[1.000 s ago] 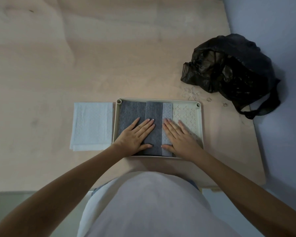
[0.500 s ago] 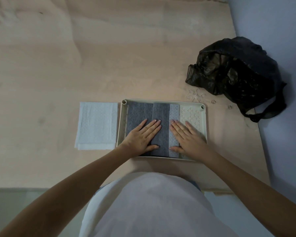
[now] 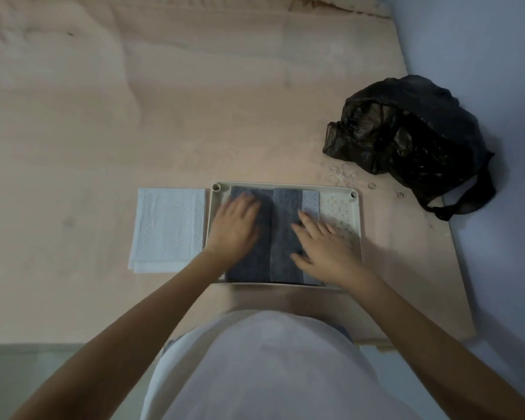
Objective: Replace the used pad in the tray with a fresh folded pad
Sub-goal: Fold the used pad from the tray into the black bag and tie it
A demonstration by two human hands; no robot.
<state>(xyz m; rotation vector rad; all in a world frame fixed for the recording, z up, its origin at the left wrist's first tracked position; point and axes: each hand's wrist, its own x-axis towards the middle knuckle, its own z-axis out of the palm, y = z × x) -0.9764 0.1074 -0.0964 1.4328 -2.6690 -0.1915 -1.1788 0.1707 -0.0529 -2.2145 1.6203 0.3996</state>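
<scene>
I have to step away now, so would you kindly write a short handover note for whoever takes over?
Left hand: open, flat on the grey pad.
Right hand: open, flat on the pad's right part.
The grey pad lies folded in the tray. The white folded pad lies on the table, left of the tray.
Done: nothing swapped yet.
Left: lift out the grey pad, put in the white one.

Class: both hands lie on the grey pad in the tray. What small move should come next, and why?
Probably curl the left hand around the near-left edge of the folded grey fabric pad to get a grip and lift it. It lies in the cream plastic tray under flat fingers, the right hand pressing too, while the white folded pad waits on the table outside.
</scene>
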